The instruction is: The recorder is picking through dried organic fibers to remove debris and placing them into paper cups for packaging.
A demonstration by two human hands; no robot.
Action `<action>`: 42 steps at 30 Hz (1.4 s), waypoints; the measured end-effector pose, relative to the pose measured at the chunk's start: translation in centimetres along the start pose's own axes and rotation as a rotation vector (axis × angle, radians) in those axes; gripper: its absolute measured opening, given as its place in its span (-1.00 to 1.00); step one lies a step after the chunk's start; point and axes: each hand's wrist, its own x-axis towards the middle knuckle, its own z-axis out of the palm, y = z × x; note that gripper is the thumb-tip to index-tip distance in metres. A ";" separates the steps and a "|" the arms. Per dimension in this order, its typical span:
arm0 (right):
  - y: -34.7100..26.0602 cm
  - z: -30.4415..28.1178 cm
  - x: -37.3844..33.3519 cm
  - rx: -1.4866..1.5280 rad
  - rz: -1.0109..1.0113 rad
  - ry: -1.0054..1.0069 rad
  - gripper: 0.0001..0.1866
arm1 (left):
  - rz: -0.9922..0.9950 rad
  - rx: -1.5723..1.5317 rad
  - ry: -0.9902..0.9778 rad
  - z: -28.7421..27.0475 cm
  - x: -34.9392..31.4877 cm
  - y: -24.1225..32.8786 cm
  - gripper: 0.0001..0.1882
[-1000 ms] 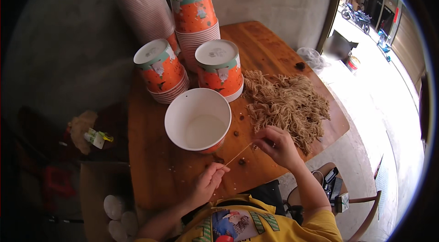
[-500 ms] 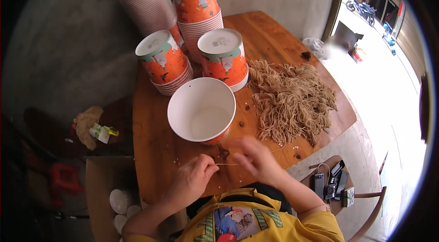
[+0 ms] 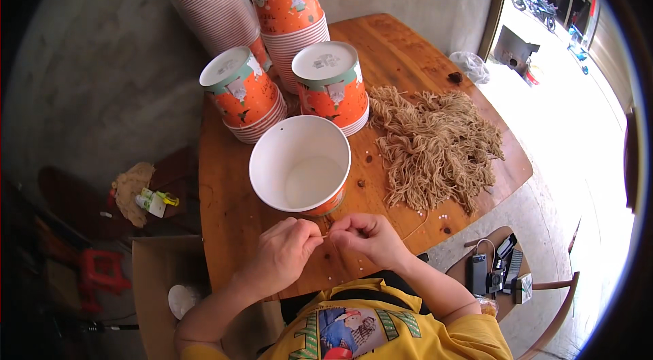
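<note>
Just in front of the near paper bucket, my left hand [image 3: 289, 248] pinches one end of a thin tan cord. My right hand [image 3: 367, 237] is closed on the same cord [image 3: 416, 227], close beside the left fingertips; the cord trails right from it toward the yarn heap. The open paper bucket [image 3: 299, 162] stands upright, white inside, with a small dark hole near its rim at the upper left. To its right lies a loose heap of tan cords [image 3: 442, 142] on the wooden table [image 3: 272, 224]. Whether a knot sits between my fingers is too small to tell.
Upside-down orange buckets [image 3: 330, 88] stand in stacks at the back, beside a wrapped stack [image 3: 214, 6] against the wall. A cardboard box [image 3: 156, 271] with white cups is at the lower left. A chair [image 3: 496, 241] holding electronic devices stands at the right.
My right hand has moved left and down along the cord, and its fingers now meet my left fingertips. The left hand has shifted only slightly upward.
</note>
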 end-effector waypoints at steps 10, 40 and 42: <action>0.8 0.8 1.2 -0.061 -0.217 0.269 -0.95 | 0.144 0.391 0.249 -1.2 2.4 0.3 -0.75; -0.7 1.6 4.5 -0.646 -0.553 0.469 -0.90 | -0.160 -0.106 0.032 -1.3 4.2 -1.1 -0.68; -0.9 1.4 4.1 -0.639 -0.552 0.475 -0.90 | -0.155 -0.100 0.024 -1.2 4.4 -0.6 -0.68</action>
